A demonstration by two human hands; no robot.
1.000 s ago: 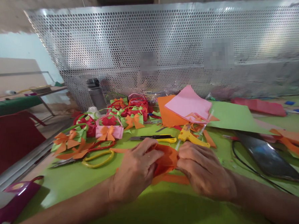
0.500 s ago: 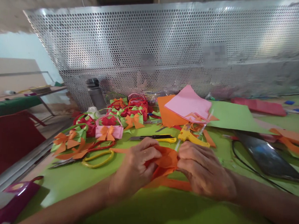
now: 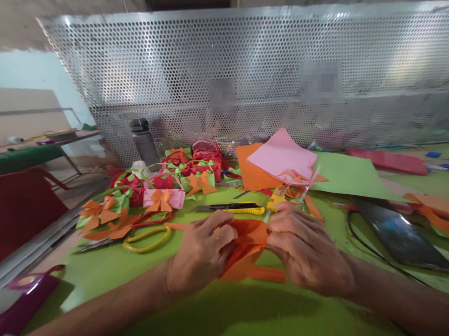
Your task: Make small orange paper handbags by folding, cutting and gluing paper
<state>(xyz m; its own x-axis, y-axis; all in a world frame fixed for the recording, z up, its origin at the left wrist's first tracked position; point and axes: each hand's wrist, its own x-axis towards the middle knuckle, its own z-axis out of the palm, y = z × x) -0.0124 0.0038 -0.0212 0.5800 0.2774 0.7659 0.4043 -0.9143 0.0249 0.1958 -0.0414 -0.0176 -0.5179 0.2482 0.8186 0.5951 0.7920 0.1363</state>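
A folded piece of orange paper [image 3: 250, 234] is stretched between my two hands, just above the green table [image 3: 202, 319]. My left hand [image 3: 206, 249] pinches its left side, fingers curled and closed. At the right end my right hand [image 3: 307, 249] grips the paper, its fingertips partly hidden behind the knuckles. Under the held piece lies an orange paper strip [image 3: 269, 274]. Just beyond my hands are a yellow and black utility knife [image 3: 234, 208] and a yellow glue gun [image 3: 277, 199], the latter partly covered by my right hand.
Scissors [image 3: 147, 239] lie to the left, near small paper bags with orange bows [image 3: 164, 198]. A grey bottle [image 3: 145, 144] stands behind them. Pink paper [image 3: 284, 157] and green paper [image 3: 353, 174] are at the back. A phone [image 3: 404, 236] lies right, a purple object [image 3: 28, 303] left. Perforated metal [image 3: 188, 59] rises behind.
My left hand has shifted slightly, and the orange paper between my hands has opened out a little. More of its lower part shows. My right hand stays nearly in place.
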